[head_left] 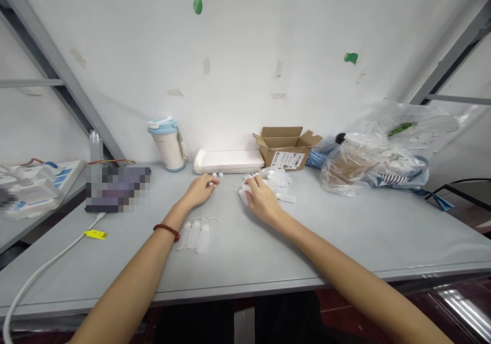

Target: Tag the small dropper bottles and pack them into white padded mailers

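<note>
My left hand (200, 189) rests on the grey table with its fingers curled together; a small bit of white shows at the fingertips, too small to name. Just beyond them lie two small white round pieces (217, 174). My right hand (265, 200) reaches into a pile of small translucent white plastic bottles (279, 178) with thin white tubes. Its thumb and fingers are bent against a bottle (243, 196) at the pile's left edge. Beside my left wrist, which wears a dark red bead bracelet (168, 230), several similar bottles (194, 235) lie in a row.
Against the wall stand a cream-and-blue cup (169, 147), a stack of flat white trays (230, 160) and an open cardboard box (284, 152). Plastic bags (347, 165) sit at right. A blurred-out dark device (117, 190) with a white cable (49, 259) lies at left.
</note>
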Tool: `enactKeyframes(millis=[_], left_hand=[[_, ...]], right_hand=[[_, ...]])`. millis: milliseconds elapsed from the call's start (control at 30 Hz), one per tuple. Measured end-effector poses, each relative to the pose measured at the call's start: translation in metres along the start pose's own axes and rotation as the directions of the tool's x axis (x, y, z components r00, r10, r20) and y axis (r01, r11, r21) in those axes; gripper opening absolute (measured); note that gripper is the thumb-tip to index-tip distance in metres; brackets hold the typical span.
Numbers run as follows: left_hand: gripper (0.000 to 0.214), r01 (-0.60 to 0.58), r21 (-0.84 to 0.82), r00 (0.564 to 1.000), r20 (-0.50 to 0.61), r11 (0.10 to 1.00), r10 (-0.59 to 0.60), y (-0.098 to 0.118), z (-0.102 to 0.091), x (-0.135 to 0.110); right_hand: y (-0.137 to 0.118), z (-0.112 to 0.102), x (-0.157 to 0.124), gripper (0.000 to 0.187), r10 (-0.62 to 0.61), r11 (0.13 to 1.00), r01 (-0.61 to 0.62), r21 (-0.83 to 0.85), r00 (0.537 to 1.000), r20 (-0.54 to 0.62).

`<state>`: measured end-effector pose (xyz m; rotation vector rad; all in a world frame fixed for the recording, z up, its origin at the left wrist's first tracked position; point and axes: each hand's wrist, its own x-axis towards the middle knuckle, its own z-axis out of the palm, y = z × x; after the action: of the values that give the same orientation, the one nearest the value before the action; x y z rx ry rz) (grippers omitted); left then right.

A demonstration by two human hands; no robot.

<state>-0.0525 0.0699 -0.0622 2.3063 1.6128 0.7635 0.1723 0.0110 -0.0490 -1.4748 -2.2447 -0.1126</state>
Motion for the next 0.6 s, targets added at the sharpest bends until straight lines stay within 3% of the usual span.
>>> enactKeyframes(millis=[167,267,333,400,500,600], left_hand=[[0.03,0.058,-0.019,0.998,0.002,0.998,-0.058,0.002,-0.002,-0.002],[0.033,0.076,-0.036,0.997,-0.003,0.996,-0.076,0.002,-0.002,-0.002],[0.036,0.071,-0.042,0.997,0.0,0.997,-0.071,0.002,-0.002,-0.002],[0.037,0.064,-0.04,0.998,0.01,0.997,-0.064,0.002,-0.003,-0.002],[0.038,0.073,-0.025,0.997,0.024,0.997,-0.072,0.003,-0.004,-0.002],[0.037,0.07,0.006,0.997,0.026,0.997,-0.071,0.005,-0.005,-0.002]], right_hand=[[-0.002,-0.007,-0.001,0.027,-0.057,0.998,0.054,-0.03,0.995,-0.081],[-0.017,-0.016,-0.012,0.025,-0.211,0.967,0.221,0.123,0.973,-0.094],[-0.032,-0.02,-0.024,0.027,-0.362,0.892,0.353,0.283,0.932,-0.021],[-0.048,-0.02,-0.035,0.038,-0.498,0.817,0.43,0.385,0.862,0.093],[-0.062,-0.015,-0.046,0.045,-0.627,0.758,0.539,0.369,0.757,0.182],[-0.064,-0.011,-0.048,0.046,-0.654,0.747,0.566,0.35,0.719,0.234]])
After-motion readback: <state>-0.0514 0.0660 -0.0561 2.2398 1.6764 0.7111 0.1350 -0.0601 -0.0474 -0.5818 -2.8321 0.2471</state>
